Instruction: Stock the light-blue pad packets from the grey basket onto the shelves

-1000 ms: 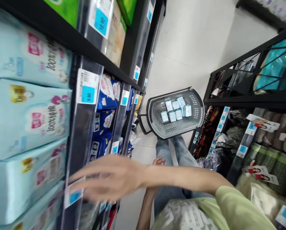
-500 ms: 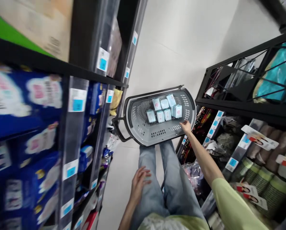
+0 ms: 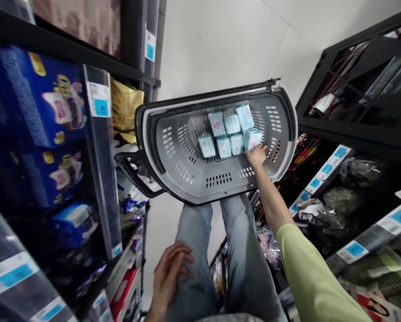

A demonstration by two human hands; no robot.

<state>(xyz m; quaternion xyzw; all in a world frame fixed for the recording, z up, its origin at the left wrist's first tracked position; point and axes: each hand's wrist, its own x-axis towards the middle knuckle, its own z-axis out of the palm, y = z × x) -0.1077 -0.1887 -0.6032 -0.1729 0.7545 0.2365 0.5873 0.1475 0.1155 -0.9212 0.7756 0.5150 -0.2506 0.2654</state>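
A grey plastic shopping basket (image 3: 194, 183) with a black rim stands in front of my legs. Several small light-blue packs (image 3: 223, 146) sit in two rough rows on its bottom. My right hand (image 3: 257, 156) reaches down inside, thumb and fingers around the near end of the rightmost light-blue pack (image 3: 253, 137), which still rests among the others. Over my left thigh hangs my left hand (image 3: 173, 270), its fingers loosely stretched and holding nothing. A black handle (image 3: 136, 174) juts out from the basket's left end.
Shelves with blue packages (image 3: 57, 103) and price tags (image 3: 100, 99) line the left side. On the right, a black rack (image 3: 341, 120) and shelves of plastic-wrapped goods (image 3: 341, 201) stand close to my right arm. Pale floor (image 3: 220, 44) lies beyond the basket.
My right hand has moved from the basket's near right wall onto the rightmost pack. The basket appears larger and closer in view. My left hand stays over my thigh.
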